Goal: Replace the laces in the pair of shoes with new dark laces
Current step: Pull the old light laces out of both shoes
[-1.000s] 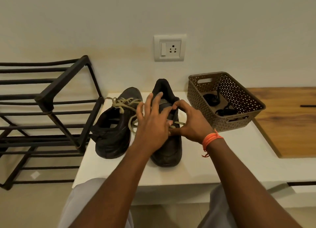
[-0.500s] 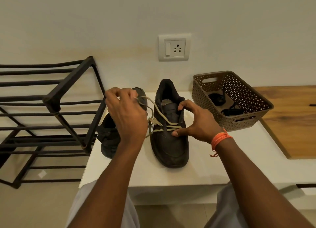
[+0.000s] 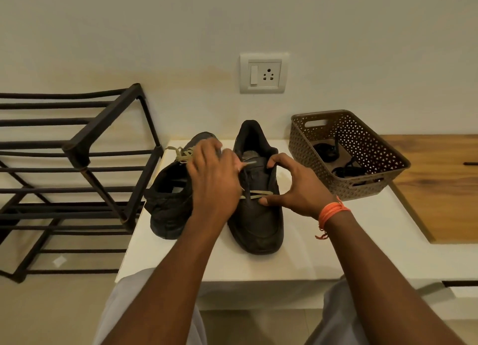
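Two dark shoes on white table (image 3: 258, 264), right shoe (image 3: 258, 215) at centre, left hand (image 3: 216, 179) pinching its tan lace (image 3: 256, 193), right hand (image 3: 297, 189) gripping its side, left shoe (image 3: 168, 202) at 9 o'clock, basket (image 3: 362, 148) with dark laces (image 3: 349, 170) at 2 o'clock

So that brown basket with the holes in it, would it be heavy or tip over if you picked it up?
Probably light: the basket has thin perforated walls and holds only a few dark laces. It likely sits steady, being wide and low on the white table. The handle slot in its near wall should give an easy grip.
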A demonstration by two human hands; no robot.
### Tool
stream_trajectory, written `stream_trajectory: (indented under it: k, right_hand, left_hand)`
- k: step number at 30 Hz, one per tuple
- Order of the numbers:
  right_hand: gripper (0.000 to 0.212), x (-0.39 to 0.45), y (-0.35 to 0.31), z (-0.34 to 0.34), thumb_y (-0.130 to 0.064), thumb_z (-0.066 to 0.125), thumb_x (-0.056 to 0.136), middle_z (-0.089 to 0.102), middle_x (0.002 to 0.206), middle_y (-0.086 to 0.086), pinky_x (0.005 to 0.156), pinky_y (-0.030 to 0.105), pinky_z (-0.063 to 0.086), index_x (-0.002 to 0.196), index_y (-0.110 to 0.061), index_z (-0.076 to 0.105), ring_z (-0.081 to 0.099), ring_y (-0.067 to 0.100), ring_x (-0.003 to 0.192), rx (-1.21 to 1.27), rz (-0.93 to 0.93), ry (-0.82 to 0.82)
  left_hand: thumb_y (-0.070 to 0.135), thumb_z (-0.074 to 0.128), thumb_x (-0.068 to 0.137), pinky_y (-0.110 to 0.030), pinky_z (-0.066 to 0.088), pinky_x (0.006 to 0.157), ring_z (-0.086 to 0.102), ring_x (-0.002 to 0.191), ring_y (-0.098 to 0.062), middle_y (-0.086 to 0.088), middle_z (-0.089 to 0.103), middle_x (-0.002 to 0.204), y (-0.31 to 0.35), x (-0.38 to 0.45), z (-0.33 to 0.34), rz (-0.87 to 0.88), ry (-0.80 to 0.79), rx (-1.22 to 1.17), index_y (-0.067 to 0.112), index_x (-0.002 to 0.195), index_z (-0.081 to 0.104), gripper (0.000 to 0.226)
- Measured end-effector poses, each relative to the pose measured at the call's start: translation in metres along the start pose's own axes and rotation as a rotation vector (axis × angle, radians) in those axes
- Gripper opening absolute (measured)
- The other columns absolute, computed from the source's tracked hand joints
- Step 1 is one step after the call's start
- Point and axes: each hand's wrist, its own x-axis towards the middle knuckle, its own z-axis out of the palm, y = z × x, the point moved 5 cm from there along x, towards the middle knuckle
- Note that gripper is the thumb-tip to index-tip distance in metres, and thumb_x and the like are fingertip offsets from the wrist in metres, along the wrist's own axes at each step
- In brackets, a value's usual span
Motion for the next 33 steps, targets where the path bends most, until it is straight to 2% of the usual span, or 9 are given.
stream_trajectory:
  k: [3, 6, 9, 13, 16, 23, 25, 29, 33]
  right_hand:
    - [0.053, 0.0, -0.001, 0.0, -0.041, 0.081, 0.072, 0.027, 0.156, 0.006, 0.11, 0.05, 0.033, 0.117, -0.036, 0.052, 0.027, 0.037, 0.141, -0.07, 0.034, 0.028]
    - [0.03, 0.001, -0.008, 0.007, -0.043, 0.073, 0.081, -0.002, 0.163, 0.005, 0.117, 0.053, 0.011, 0.108, -0.037, 0.063, -0.007, 0.032, 0.149, -0.161, 0.018, 0.033]
    - [0.019, 0.003, -0.017, 0.021, -0.044, 0.068, 0.084, -0.011, 0.162, 0.004, 0.118, 0.052, 0.004, 0.1, -0.034, 0.069, -0.02, 0.03, 0.147, -0.242, -0.006, -0.036]
    - [0.012, 0.003, -0.021, 0.025, -0.033, 0.07, 0.085, -0.011, 0.163, 0.002, 0.119, 0.048, 0.004, 0.078, -0.027, 0.063, -0.019, 0.028, 0.147, -0.163, 0.011, -0.044]
    - [0.013, 0.0, -0.019, 0.019, -0.029, 0.069, 0.086, -0.006, 0.163, 0.001, 0.119, 0.047, 0.007, 0.075, -0.027, 0.062, -0.016, 0.025, 0.148, -0.127, 0.02, -0.02]
    - [0.008, -0.025, 0.001, -0.015, -0.022, 0.072, 0.084, -0.005, 0.163, 0.002, 0.107, 0.024, 0.034, 0.086, -0.02, 0.065, 0.019, 0.026, 0.147, 0.03, 0.205, 0.52]
    - [0.014, -0.024, -0.01, -0.008, -0.025, 0.073, 0.084, -0.013, 0.162, 0.002, 0.111, 0.018, 0.024, 0.096, -0.023, 0.066, 0.008, 0.025, 0.149, -0.063, 0.039, 0.467]
    - [0.016, -0.009, -0.022, 0.02, -0.038, 0.057, 0.093, -0.023, 0.16, 0.003, 0.119, 0.052, -0.007, 0.104, -0.032, 0.068, -0.025, 0.028, 0.145, -0.336, -0.049, 0.11]
    - [0.017, -0.006, -0.027, 0.023, -0.034, 0.057, 0.093, -0.007, 0.163, 0.0, 0.114, 0.053, 0.01, 0.098, -0.027, 0.072, -0.002, 0.028, 0.147, -0.31, 0.003, 0.159]
  left_hand:
    - [0.01, 0.06, 0.088, -0.04, 0.029, 0.103, 0.038, 0.127, -0.026, -0.008, 0.045, 0.131, -0.017, 0.003, -0.025, -0.123, 0.068, -0.103, 0.018, 0.107, 0.061, 0.021]
    - [0.007, 0.059, 0.088, -0.035, 0.041, 0.097, 0.055, 0.107, -0.017, 0.002, 0.061, 0.116, -0.021, -0.004, -0.024, -0.153, -0.142, -0.18, 0.021, 0.111, 0.063, 0.027]
    - [0.021, 0.053, 0.095, -0.029, 0.049, 0.078, 0.058, 0.097, -0.013, 0.005, 0.06, 0.11, -0.01, -0.009, -0.013, -0.152, -0.22, -0.273, 0.022, 0.124, 0.054, 0.029]
    - [0.055, 0.049, 0.092, -0.036, 0.052, 0.078, 0.061, 0.092, -0.016, 0.002, 0.061, 0.101, 0.009, 0.002, 0.011, -0.126, -0.214, -0.283, 0.027, 0.133, 0.04, 0.05]
    - [0.048, 0.054, 0.092, -0.036, 0.051, 0.079, 0.061, 0.098, -0.018, 0.002, 0.063, 0.106, 0.007, 0.006, 0.024, -0.132, -0.232, -0.244, 0.029, 0.138, 0.037, 0.052]
    - [0.035, 0.051, 0.096, -0.044, 0.05, 0.091, 0.06, 0.106, -0.021, 0.0, 0.064, 0.114, -0.002, 0.011, 0.029, -0.103, -0.232, -0.295, 0.025, 0.143, 0.037, 0.051]
    - [0.034, 0.051, 0.096, -0.044, 0.049, 0.093, 0.059, 0.11, -0.021, 0.0, 0.062, 0.119, 0.0, 0.008, 0.029, -0.107, -0.227, -0.33, 0.024, 0.144, 0.037, 0.05]
    - [0.034, 0.05, 0.097, -0.042, 0.048, 0.093, 0.057, 0.113, -0.021, -0.001, 0.06, 0.124, -0.004, 0.007, 0.028, -0.092, -0.24, -0.356, 0.025, 0.145, 0.036, 0.05]
    - [0.034, 0.049, 0.098, -0.045, 0.05, 0.092, 0.056, 0.114, -0.021, 0.001, 0.059, 0.125, -0.014, 0.006, 0.027, -0.106, -0.246, -0.343, 0.028, 0.145, 0.036, 0.049]
